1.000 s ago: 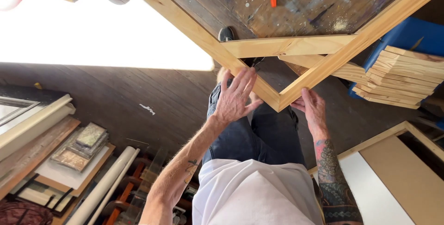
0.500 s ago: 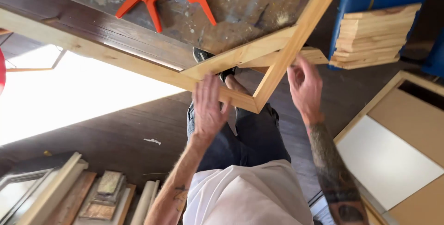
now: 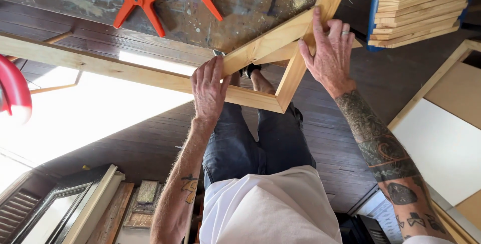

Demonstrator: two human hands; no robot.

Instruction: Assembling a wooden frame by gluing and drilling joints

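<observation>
You've got the corner of the wooden frame (image 3: 281, 104) hanging out over your knees, off the near edge of the paint-spattered desk (image 3: 250, 3). Its long rail runs off to the left and the other rail climbs up and to the right. The diagonal corner brace (image 3: 265, 46) bridges the two rails just behind the joint.

Your left hand (image 3: 208, 91) is wrapped over the long rail. The fingers are curled up to where the brace's left end meets it, clamping the two pieces together. Your right hand (image 3: 328, 48) is spread flat, fingers fanned over the crossing of the brace and the right-hand rail, with the thumb hooked on the near side. Neither hand holds a tool.

This looks like the seating step: you seem to be pressing the brace into position and checking that it sits flush on both rails. I can't tell whether it's fastened yet, because your hands cover both joints.

The next move calls for keeping the brace from sliding while one hand lets go. The two orange spring clamps (image 3: 138, 1) lie far left on the desk, nearer your left hand. So it makes sense to keep your right palm bearing down on its crossing while the left reaches for them.

Over at the far right, the stack of wooden strips (image 3: 421, 3) in the blue bin is well out of your way. The framed pictures (image 3: 60, 209) stand on the floor at near left.
</observation>
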